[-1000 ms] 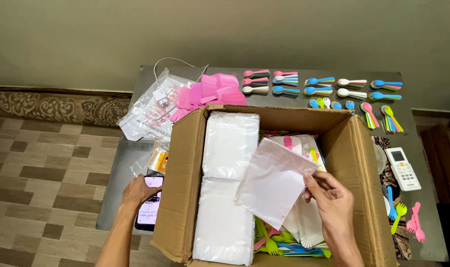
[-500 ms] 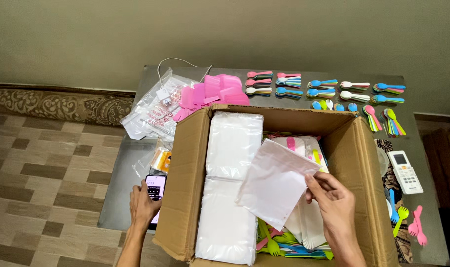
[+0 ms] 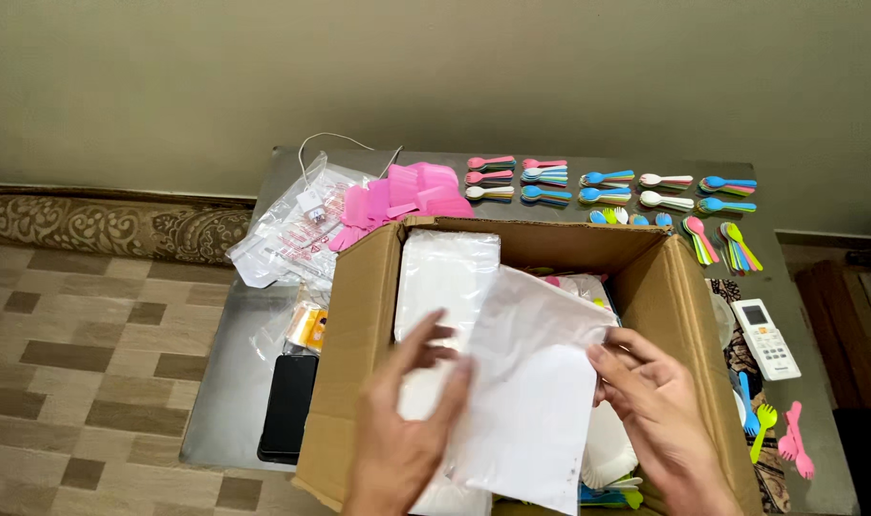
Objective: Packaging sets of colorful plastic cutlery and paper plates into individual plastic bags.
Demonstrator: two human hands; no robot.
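Note:
Over an open cardboard box [image 3: 359,344], both of my hands hold a clear plastic bag [image 3: 536,382]. My left hand [image 3: 412,420] grips the bag's left edge, fingers spread along it. My right hand [image 3: 651,406] pinches its right edge. Inside the box lie white packets [image 3: 445,272], white plates [image 3: 612,449] and coloured plastic cutlery at the bottom. A black phone [image 3: 288,406] lies face up on the grey table [image 3: 235,382], left of the box.
Behind the box sit a pile of pink plastic pieces [image 3: 397,201], clear bags with a white cable [image 3: 297,229], and rows of coloured spoons [image 3: 608,186]. A white remote [image 3: 765,336] and loose sporks [image 3: 775,430] lie at the right. Patterned floor at left.
My left hand has let go of the phone, which now lies dark on the table, and has come up to grip the plastic bag. The bag has been lifted nearer to me.

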